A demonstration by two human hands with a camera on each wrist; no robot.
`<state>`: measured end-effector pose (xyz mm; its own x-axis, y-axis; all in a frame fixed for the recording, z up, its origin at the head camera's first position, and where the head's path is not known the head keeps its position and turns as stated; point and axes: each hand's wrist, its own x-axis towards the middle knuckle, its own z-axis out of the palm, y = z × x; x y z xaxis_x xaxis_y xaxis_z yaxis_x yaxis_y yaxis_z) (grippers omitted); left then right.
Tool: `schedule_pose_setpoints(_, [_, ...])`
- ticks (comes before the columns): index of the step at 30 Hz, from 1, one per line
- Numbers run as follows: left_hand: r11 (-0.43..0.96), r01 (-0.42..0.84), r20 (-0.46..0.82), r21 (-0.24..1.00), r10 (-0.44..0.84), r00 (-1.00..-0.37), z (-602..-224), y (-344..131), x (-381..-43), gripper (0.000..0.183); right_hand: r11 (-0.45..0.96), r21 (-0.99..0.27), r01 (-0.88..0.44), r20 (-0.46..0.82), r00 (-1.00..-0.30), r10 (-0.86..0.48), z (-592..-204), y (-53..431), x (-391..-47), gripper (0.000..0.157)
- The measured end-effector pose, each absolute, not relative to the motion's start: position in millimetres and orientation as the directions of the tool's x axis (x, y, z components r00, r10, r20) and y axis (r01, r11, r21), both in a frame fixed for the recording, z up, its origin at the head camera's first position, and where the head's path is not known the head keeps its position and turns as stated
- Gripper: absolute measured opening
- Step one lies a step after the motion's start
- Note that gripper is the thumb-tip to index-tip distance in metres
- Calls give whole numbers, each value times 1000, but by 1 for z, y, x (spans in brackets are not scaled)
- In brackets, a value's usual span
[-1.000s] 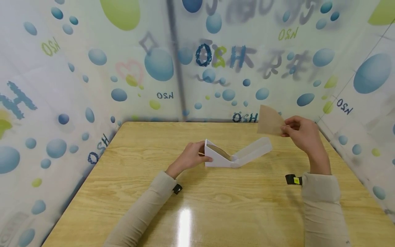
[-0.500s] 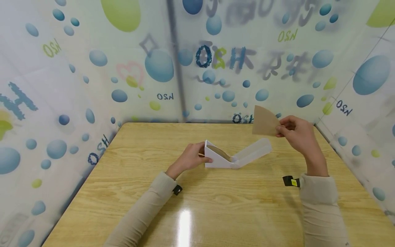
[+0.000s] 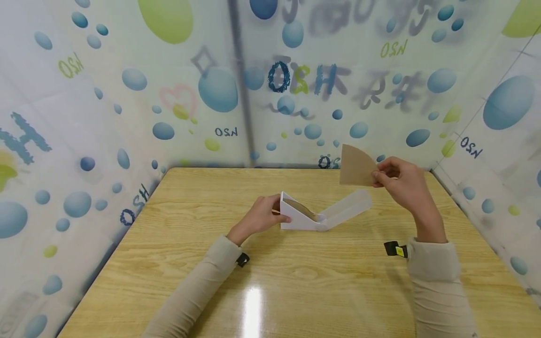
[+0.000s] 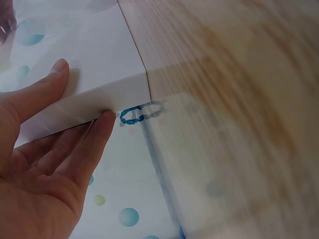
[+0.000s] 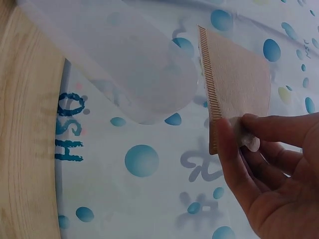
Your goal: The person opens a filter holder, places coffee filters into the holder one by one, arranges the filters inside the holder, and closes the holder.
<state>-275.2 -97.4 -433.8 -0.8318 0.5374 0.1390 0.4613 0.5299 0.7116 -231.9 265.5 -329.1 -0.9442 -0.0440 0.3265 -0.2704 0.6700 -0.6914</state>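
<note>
A white coffee filter holder with sloping sides stands on the table, and its translucent lid is swung open to the right. Brown paper filters show inside it. My left hand grips the holder's left end, thumb on the near side and fingers round the back. Above the lid, my right hand pinches a brown coffee filter by its right corner. The right wrist view shows the crimped seam of this coffee filter between thumb and fingers, close beside the lid's rounded end.
The wooden table reaches to a patterned sheet hung along the back and both sides. Black camera straps sit at the cuffs of the beige sleeves.
My right hand has moved a little to the left with the coffee filter, which is now more directly above the lid. My left hand and the holder have stayed in place.
</note>
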Motion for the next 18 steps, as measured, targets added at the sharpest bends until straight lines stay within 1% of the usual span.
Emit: schedule_pose_setpoints(18, [528, 467, 144, 709, 540, -829, -434, -98, -275, 36, 661, -676, -325, 371, -926, -75, -329, 258, -230, 23])
